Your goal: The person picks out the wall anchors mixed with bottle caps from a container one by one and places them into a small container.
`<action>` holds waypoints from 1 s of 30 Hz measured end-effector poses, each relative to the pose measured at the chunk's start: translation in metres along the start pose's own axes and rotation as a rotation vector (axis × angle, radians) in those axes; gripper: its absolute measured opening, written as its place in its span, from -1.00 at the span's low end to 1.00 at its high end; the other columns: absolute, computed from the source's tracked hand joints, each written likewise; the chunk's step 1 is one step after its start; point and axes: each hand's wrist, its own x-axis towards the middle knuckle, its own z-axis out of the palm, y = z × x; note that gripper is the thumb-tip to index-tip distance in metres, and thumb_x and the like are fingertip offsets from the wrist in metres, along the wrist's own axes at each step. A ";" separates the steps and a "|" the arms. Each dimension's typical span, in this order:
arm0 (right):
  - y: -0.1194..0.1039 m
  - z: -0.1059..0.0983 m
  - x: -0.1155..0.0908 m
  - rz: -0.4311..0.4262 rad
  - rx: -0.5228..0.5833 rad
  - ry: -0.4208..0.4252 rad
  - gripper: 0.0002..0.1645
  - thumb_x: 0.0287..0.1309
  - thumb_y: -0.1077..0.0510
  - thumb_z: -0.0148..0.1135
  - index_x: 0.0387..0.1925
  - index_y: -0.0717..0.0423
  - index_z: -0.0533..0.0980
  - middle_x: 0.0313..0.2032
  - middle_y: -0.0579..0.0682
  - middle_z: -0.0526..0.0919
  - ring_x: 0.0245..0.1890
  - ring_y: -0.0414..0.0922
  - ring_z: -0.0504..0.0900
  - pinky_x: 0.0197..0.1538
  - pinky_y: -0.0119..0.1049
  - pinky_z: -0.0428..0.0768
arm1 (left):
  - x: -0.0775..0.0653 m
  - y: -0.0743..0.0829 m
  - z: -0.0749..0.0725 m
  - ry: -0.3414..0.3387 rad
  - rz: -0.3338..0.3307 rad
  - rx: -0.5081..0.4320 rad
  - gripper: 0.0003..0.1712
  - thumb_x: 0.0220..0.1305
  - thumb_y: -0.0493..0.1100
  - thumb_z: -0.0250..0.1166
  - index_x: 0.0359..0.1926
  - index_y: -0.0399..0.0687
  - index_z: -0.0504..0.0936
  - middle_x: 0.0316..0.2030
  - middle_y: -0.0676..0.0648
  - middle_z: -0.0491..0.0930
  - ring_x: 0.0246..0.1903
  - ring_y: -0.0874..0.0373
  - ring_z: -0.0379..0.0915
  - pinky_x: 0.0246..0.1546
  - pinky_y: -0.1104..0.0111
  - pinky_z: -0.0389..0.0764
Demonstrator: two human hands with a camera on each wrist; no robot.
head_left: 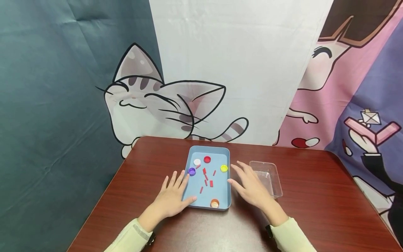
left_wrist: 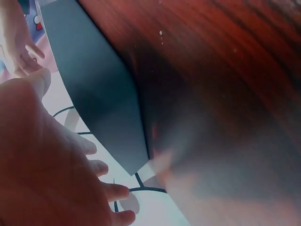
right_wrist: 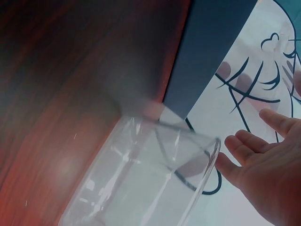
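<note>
A blue tray (head_left: 195, 192) lies on the table with several small red pieces (head_left: 211, 183) scattered in its middle. Round caps sit around them: a white cap (head_left: 197, 162), a red cap (head_left: 207, 159), a yellow cap (head_left: 224, 168), a purple cap (head_left: 191, 171) and an orange cap (head_left: 214, 203). My left hand (head_left: 171, 199), fingers spread, is at the tray's left edge, its thumb over the near left rim. My right hand (head_left: 252, 185) hovers by the tray's right side with fingers extended, holding nothing. Beside it stands a clear plastic box (right_wrist: 141, 174).
The brown wooden table (head_left: 132, 182) reaches back to a cloth backdrop (head_left: 242, 52) printed with a cartoon cat and a figure. In the head view the clear box is right of the tray, partly behind the right hand.
</note>
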 end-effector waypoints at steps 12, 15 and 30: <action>-0.017 0.019 0.004 -0.044 0.025 -0.010 -0.31 0.36 -0.18 0.25 0.36 0.08 0.46 0.34 0.17 0.41 0.35 0.10 0.38 0.34 0.15 0.39 | -0.002 0.004 0.003 -0.006 -0.026 -0.008 0.04 0.38 0.47 0.03 0.60 -0.08 0.07 0.59 -0.18 -0.03 0.56 -0.28 -0.21 0.48 -0.22 -0.14; -0.021 0.022 0.004 -0.038 0.015 -0.013 -0.32 0.36 -0.18 0.25 0.36 0.08 0.46 0.33 0.14 0.42 0.33 0.07 0.40 0.33 0.10 0.42 | -0.001 0.003 0.005 -0.008 -0.028 -0.006 0.04 0.38 0.47 0.02 0.60 -0.08 0.08 0.59 -0.19 -0.02 0.56 -0.27 -0.21 0.48 -0.22 -0.12; -0.037 0.042 0.009 -0.050 0.035 -0.035 -0.37 0.34 -0.16 0.28 0.27 0.13 0.53 0.17 0.09 0.52 0.19 0.04 0.47 0.25 0.10 0.48 | -0.003 0.003 0.012 0.000 -0.029 -0.002 0.05 0.37 0.49 0.02 0.60 -0.07 0.06 0.59 -0.19 -0.04 0.56 -0.29 -0.20 0.46 -0.24 -0.08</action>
